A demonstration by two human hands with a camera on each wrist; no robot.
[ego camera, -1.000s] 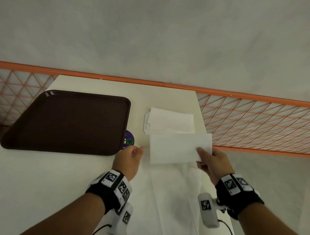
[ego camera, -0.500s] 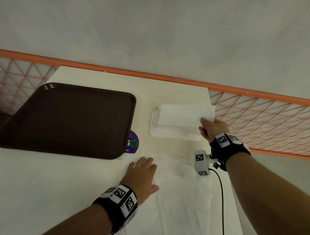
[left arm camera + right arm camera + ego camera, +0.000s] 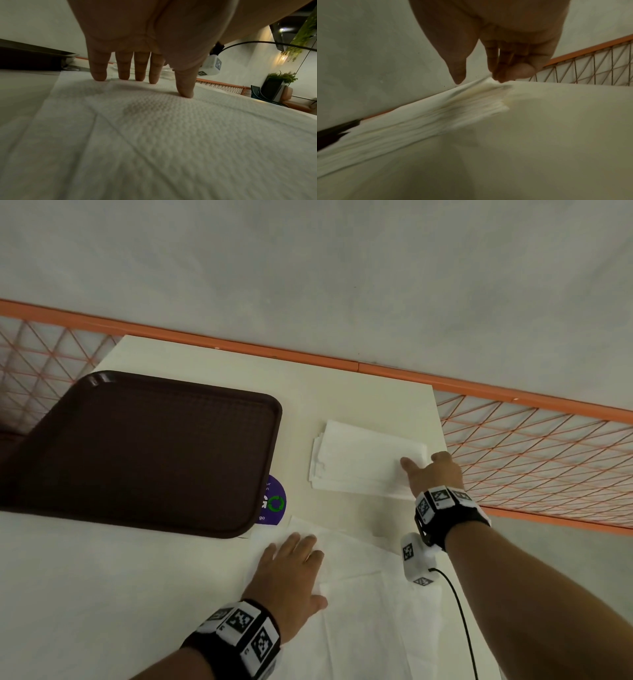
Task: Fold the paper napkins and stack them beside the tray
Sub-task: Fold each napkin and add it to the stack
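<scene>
Folded napkin (image 3: 370,446) now landing on far stack (image 3: 346,474) right of tray (image 3: 144,453), right hand (image 3: 433,474) still pinching its corner, left hand (image 3: 291,573) flattening, fingers straight, near unfolded napkins (image 3: 373,604).

The left hand (image 3: 291,577) lies flat, palm down, fingers (image 3: 122,67) straight and slightly spread, thumb out to the side, pressing on what is under it. The left forearm runs back toward the body. The right hand (image 3: 430,472) is stretched farther forward, arm nearly straight, thumb out to the left, fingertips (image 3: 498,78) bunched and pointing down. Both wrists wear black bands with square markers.
</scene>
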